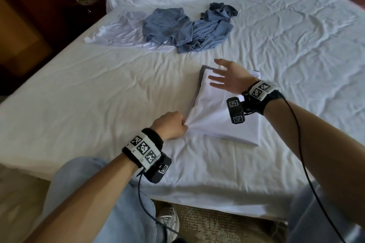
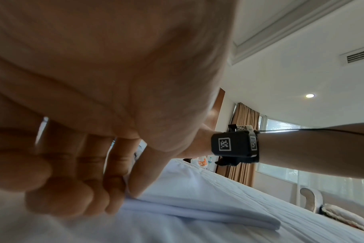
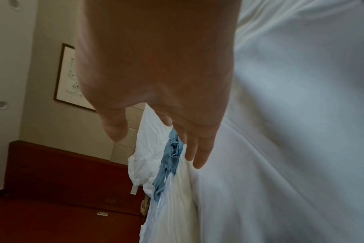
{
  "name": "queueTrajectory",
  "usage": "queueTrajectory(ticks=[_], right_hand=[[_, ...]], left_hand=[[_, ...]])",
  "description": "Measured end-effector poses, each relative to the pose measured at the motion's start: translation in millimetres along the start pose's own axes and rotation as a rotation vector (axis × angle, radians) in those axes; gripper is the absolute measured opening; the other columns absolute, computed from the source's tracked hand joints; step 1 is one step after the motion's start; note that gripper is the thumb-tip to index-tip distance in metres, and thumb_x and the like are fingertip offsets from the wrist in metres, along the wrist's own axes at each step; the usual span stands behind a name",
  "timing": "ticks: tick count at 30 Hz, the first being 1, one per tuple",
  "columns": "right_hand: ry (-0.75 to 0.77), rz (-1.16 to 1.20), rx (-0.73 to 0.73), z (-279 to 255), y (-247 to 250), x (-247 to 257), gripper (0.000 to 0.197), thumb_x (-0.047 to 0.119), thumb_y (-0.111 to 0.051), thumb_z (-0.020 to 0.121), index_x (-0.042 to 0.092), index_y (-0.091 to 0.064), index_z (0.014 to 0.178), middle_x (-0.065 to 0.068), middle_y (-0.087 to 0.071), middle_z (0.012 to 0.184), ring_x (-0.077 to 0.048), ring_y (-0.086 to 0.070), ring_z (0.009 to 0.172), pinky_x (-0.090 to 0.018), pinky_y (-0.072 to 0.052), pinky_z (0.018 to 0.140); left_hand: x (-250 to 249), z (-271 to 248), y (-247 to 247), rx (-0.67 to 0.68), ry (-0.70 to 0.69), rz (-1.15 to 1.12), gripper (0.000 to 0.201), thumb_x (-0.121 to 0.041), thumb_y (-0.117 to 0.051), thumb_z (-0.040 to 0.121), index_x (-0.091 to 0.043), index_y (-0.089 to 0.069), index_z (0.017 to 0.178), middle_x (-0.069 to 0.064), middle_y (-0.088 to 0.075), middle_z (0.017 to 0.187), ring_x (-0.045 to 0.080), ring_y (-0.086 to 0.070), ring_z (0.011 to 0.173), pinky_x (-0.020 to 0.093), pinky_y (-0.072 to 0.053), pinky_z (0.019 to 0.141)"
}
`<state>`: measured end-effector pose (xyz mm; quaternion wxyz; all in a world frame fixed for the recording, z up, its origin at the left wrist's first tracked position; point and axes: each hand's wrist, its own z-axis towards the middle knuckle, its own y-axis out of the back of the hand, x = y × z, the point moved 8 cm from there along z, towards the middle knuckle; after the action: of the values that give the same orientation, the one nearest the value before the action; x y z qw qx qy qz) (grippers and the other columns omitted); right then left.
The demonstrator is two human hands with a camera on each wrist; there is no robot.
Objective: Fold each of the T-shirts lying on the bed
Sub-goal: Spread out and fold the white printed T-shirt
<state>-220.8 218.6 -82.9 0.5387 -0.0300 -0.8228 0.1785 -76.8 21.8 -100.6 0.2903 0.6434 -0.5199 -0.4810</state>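
Left hand point(image 1: 171, 124) pinching folded white T-shirt point(image 1: 221, 112) at its 7 o'clock corner; right hand point(image 1: 229, 77) spread flat, empty, over its 12 o'clock end.

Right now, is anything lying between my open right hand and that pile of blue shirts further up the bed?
Nothing visible. The right hand is open above the folded white shirt, which the left hand pinches. Between it and the blue shirts there is only bare sheet.
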Motion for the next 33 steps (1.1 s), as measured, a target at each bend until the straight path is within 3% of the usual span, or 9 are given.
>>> queueTrajectory(ticks=[3,7,9,11,14,17,20,27,33], right_hand=[[0.010,-0.040,-0.019,-5.0,3.2,4.4,0.054,0.032,-0.066,0.096,0.025,-0.049,0.147,-0.007,-0.047,0.147,-0.031,-0.059,0.126,-0.048,-0.051,0.105],[0.045,-0.233,-0.073,-29.7,13.7,2.1,0.044,0.019,-0.053,0.105,0.020,-0.048,0.149,-0.006,-0.051,0.149,-0.031,-0.059,0.126,-0.048,-0.051,0.105],[0.101,-0.393,-0.094,-51.9,17.9,0.6,0.044,0.008,-0.046,0.107,0.016,-0.045,0.150,-0.006,-0.055,0.147,-0.031,-0.058,0.127,-0.049,-0.050,0.106],[0.173,-0.689,-0.122,-74.2,19.4,-0.6,0.043,0.013,-0.051,0.106,0.014,-0.045,0.149,-0.006,-0.058,0.139,-0.029,-0.061,0.122,-0.041,-0.051,0.101],[0.269,-1.302,-0.153,-102.9,16.8,-6.6,0.036,0.032,-0.062,0.100,0.018,-0.057,0.132,-0.007,-0.065,0.122,-0.028,-0.064,0.111,-0.035,-0.050,0.093],[0.183,-1.583,-0.109,-127.9,22.6,-32.5,0.019,0.036,-0.063,0.097,0.018,-0.064,0.103,-0.009,-0.068,0.108,-0.031,-0.063,0.108,-0.035,-0.047,0.084],[0.082,-1.679,0.042,-152.6,27.4,-68.7,0.025,0.036,-0.067,0.095,0.012,-0.066,0.102,-0.008,-0.065,0.106,-0.029,-0.062,0.105,-0.031,-0.043,0.081],[0.278,-1.663,0.054,-180.1,31.3,-77.9,0.031,0.037,-0.073,0.092,0.020,-0.056,0.112,0.004,-0.052,0.104,-0.017,-0.055,0.090,-0.035,-0.052,0.081],[0.487,-1.929,-0.056,-186.6,18.5,-76.6,0.013,0.019,-0.054,0.098,0.010,-0.058,0.107,-0.005,-0.059,0.102,-0.025,-0.061,0.091,-0.042,-0.054,0.074]], left_hand=[[0.8,-4.1,1.8,0.003,0.040,0.083,0.023,-0.035,-0.056,0.098,-0.012,-0.059,0.100,0.007,-0.064,0.105,0.033,-0.063,0.098,0.033,-0.047,0.075],[-10.7,-10.8,14.5,-0.153,0.038,0.116,0.033,-0.028,-0.051,0.101,-0.005,-0.047,0.124,0.015,-0.056,0.125,0.036,-0.058,0.110,0.037,-0.044,0.082],[-29.4,-16.1,23.2,-0.296,-0.089,0.113,0.026,-0.020,-0.051,0.100,-0.007,-0.045,0.121,0.013,-0.052,0.124,0.034,-0.055,0.111,0.038,-0.043,0.079],[-51.2,-22.7,26.1,-0.382,-0.277,0.134,0.025,-0.013,-0.054,0.096,-0.011,-0.048,0.120,0.007,-0.052,0.125,0.028,-0.052,0.113,0.038,-0.044,0.080],[-73.0,-25.8,17.0,-0.316,-0.442,0.177,0.028,-0.010,-0.057,0.094,-0.013,-0.056,0.121,0.001,-0.057,0.126,0.024,-0.053,0.114,0.039,-0.048,0.085],[-71.3,-17.7,-2.3,-0.180,-0.391,0.311,0.011,-0.018,-0.056,0.095,-0.017,-0.056,0.107,0.003,-0.062,0.112,0.029,-0.062,0.101,0.041,-0.051,0.084],[-69.6,-14.4,-13.9,-0.148,-0.344,0.438,0.017,-0.022,-0.057,0.094,-0.014,-0.052,0.108,0.010,-0.059,0.114,0.036,-0.062,0.103,0.041,-0.049,0.084],[-96.8,-17.3,-29.0,-0.154,-0.545,0.475,0.022,-0.013,-0.059,0.083,-0.023,-0.043,0.096,-0.005,-0.045,0.098,0.026,-0.055,0.099,0.034,-0.035,0.077],[-104.7,-20.7,-30.9,-0.242,-0.567,0.508,0.017,-0.024,-0.054,0.096,-0.012,-0.051,0.106,0.006,-0.052,0.109,0.029,-0.056,0.099,0.041,-0.046,0.080]])
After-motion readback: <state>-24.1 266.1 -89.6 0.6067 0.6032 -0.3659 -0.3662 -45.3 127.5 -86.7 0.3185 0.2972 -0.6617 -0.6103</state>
